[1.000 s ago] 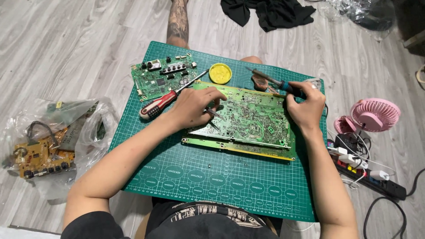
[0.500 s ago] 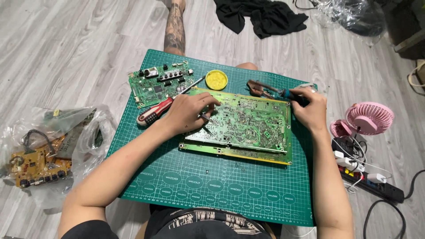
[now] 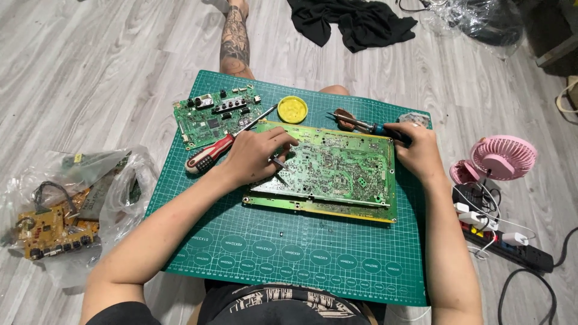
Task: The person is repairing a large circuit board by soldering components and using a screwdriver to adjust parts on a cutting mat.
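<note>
A large green circuit board (image 3: 337, 171) lies solder side up on a green cutting mat (image 3: 289, 253). My left hand (image 3: 256, 155) rests on the board's left end, pinching thin metal tweezers (image 3: 278, 164) against it. My right hand (image 3: 415, 150) sits at the board's right edge and grips a soldering iron (image 3: 361, 124) whose tip points left above the board's far edge. A red-and-black screwdriver (image 3: 220, 147) lies just left of my left hand.
A smaller green board (image 3: 217, 115) and a round yellow tin (image 3: 292, 109) sit at the mat's far side. A plastic bag with yellow boards (image 3: 57, 216) lies left. A pink fan (image 3: 503, 157) and black power strip (image 3: 512, 250) stand right. Black cloth (image 3: 355, 21) lies beyond.
My right hand has drawn the soldering iron back from the far edge of the board toward its right corner. My left hand stays on the board's left end.
</note>
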